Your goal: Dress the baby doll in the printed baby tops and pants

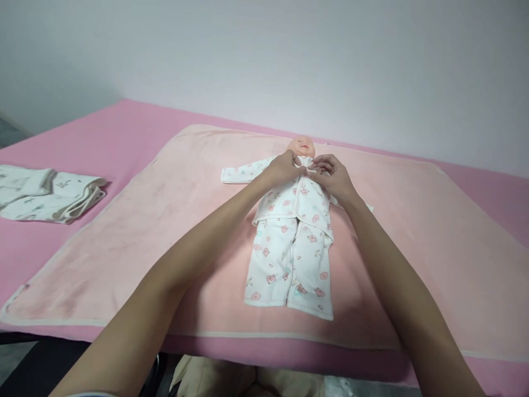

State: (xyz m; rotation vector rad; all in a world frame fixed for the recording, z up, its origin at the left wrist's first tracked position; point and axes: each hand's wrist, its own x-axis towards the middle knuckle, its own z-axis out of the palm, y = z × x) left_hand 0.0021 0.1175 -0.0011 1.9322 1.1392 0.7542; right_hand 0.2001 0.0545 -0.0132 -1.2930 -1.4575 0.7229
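We're working on a pink padded surface (136,124) that is filling most of the frame's width, with a peach blanket (413,248) lying over its middle. The doll (303,145) is lying face up on the blanket, head at upper centre. A folded patterned cloth (49,193) is sitting at the left edge, well apart from us. White printed trousers (270,259) are lying along lower centre, the shirt (285,198) overlapping their waist, one sleeve stretching toward the left of the frame, the other mostly hiding behind our right arm. Step in hand, our read: we're closing or straightening the shirt front at the neck. Next move is probably calling for both front edges lined up under the chin and a small two-handed pinch, without dragging the shirt upward. Our left hand (285,167) is bending in just left of the neckline, thumb and index close together, tips touching the fabric. Our right hand (335,177) is mirroring it from the right, thumb and index slightly apart, other fingers curling loosely. Both sets of tips are nearly meeting at the collar (306,161). Whether either is actually gripping cloth or a fastener, we can't tell; that detail is showing too small.
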